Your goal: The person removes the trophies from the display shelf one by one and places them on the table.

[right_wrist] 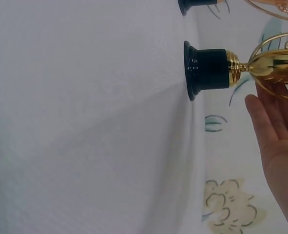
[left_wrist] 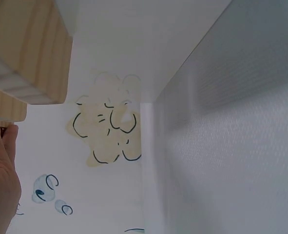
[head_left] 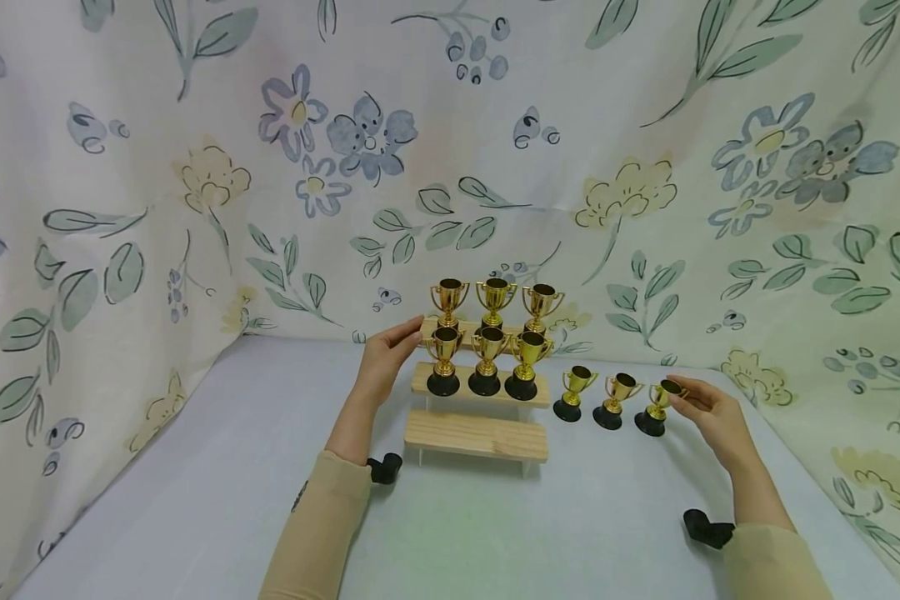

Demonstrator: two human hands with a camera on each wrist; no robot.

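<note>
A wooden three-step display stand (head_left: pixel 476 435) holds gold trophy cups on black bases. Three stand on the top step, among them a middle cup (head_left: pixel 495 293), and three on the middle step, with one cup (head_left: pixel 529 353) at its right end. The fingers of my left hand (head_left: pixel 381 367) reach up and touch the left end of the top step; in the left wrist view the hand (left_wrist: pixel 1 180) shows beside the wooden boards. My right hand (head_left: pixel 708 412) pinches the rightmost table trophy (right_wrist: pixel 207 69) by its cup and handle. Its base rests on the table; my thumb is hidden in the right wrist view.
Two more trophies, a left one (head_left: pixel 572 393) and a middle one (head_left: pixel 614 402), stand on the white tablecloth (head_left: pixel 465 533) right of the stand. The lowest step carries no cup. A floral curtain (head_left: pixel 450 242) hangs close behind the stand.
</note>
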